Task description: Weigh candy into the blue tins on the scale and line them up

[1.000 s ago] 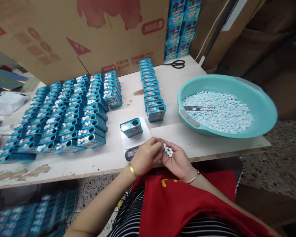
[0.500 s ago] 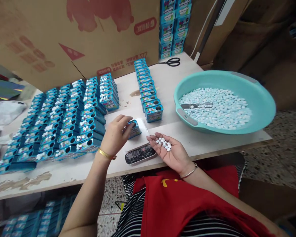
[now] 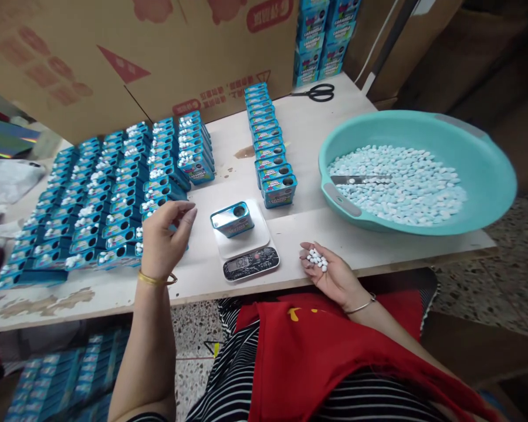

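My right hand [image 3: 330,272] lies palm up at the table's [image 3: 343,246] front edge, fingers spread, cupping white candies [image 3: 317,259] (too small to count). My left hand [image 3: 165,234] hovers loosely curled, holding nothing, between the tin rows [image 3: 110,193] and the one tin [image 3: 232,219] on the scale [image 3: 246,246].

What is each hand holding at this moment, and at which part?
The right hand holds a small heap of white tablets loose in its open, upturned palm. The left hand is raised beside the scale; whether it holds anything cannot be told.

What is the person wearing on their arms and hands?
Both arms are bare, with no sleeves and no gloves. The left hand has a shiny gold bangle round its wrist. The right hand has a thin silver bangle round its wrist.
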`<state>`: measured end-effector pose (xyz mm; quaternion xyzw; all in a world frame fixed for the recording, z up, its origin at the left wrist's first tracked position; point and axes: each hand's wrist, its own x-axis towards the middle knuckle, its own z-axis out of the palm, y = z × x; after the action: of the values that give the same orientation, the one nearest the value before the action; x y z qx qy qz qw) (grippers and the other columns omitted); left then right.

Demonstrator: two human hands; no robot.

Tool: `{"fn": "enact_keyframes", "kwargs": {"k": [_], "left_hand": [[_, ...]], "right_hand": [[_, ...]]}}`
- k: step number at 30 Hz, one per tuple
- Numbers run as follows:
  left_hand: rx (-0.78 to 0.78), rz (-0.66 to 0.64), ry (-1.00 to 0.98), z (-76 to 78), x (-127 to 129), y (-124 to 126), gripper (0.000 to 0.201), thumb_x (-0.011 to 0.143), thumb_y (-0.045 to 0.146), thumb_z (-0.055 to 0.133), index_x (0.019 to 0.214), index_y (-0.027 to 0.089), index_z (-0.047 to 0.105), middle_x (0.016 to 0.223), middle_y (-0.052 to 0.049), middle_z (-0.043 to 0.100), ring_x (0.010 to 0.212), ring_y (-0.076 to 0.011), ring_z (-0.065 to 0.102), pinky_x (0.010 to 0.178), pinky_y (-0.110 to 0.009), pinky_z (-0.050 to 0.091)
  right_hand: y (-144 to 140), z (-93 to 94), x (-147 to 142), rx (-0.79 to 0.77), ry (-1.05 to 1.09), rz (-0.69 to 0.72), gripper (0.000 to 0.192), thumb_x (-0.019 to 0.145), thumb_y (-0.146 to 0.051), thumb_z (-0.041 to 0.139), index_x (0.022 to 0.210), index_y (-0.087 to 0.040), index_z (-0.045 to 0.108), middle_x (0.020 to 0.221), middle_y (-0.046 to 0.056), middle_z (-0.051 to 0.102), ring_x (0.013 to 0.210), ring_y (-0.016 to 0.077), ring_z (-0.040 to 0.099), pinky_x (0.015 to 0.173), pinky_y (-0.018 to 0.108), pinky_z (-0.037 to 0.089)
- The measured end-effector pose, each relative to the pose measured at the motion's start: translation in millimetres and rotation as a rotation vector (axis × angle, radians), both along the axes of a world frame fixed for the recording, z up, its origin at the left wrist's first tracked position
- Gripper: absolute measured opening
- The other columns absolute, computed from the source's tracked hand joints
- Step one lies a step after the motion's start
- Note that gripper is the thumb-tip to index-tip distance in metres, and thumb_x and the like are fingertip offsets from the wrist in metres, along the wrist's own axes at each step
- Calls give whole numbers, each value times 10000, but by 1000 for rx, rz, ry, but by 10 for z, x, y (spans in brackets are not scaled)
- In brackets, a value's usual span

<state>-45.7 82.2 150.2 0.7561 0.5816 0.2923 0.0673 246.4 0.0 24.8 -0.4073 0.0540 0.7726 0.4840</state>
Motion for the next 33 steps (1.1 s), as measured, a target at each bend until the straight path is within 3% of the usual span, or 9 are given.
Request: {"fn": "enact_keyframes", "kwargs": {"k": [6,12,19,24,29,33], "left_hand": [[-27,-13,-19,-90,11,31,191,852,317,547,927,174,648,829,-23,650,704,-105,572,669,-249,468],[-11,-48,-16,-153,61,65,159,852,294,552,902,174,644,813,-21,648,688,-99,563,658,-246,458],[-8,-161,-26,-177,173,118,144,866,295,545,896,175,620,853,-32,630,759,-112,568,664,-250,450],[-106,-242,83,-237,221,145,433,791,444,636,1131,196,537,1002,-63,599,876,-161,568,729,-292,454],[-66,-337,303,-207,536,171,385,872,459,507,1125,169,527,868,-57,589,800,-186,530,707,-324,387],[-5,-432,314,-256,979,295,353,893,394,483,1178,186,498,961,-74,608,874,-202,540,761,-349,352]], "right_hand": [[2,36,-26,41,-2,-25,216,766,-156,532,940,-121,655,748,61,653,616,107,591,531,180,503],[-23,45,-55,60,35,39,194,800,-193,555,953,-134,659,686,18,600,564,86,544,485,162,472],[-26,11,-60,22,26,48,205,787,-193,541,921,-108,672,729,49,637,594,97,569,489,163,473],[-26,-10,-80,61,20,53,203,778,-191,567,934,-113,671,697,25,619,555,82,545,447,155,436],[14,4,-143,100,9,84,191,762,-227,616,908,-114,665,664,0,589,508,67,509,398,158,362],[42,1,-172,135,-18,83,191,751,-262,634,879,-123,663,645,-7,569,490,66,483,382,165,317]]}}
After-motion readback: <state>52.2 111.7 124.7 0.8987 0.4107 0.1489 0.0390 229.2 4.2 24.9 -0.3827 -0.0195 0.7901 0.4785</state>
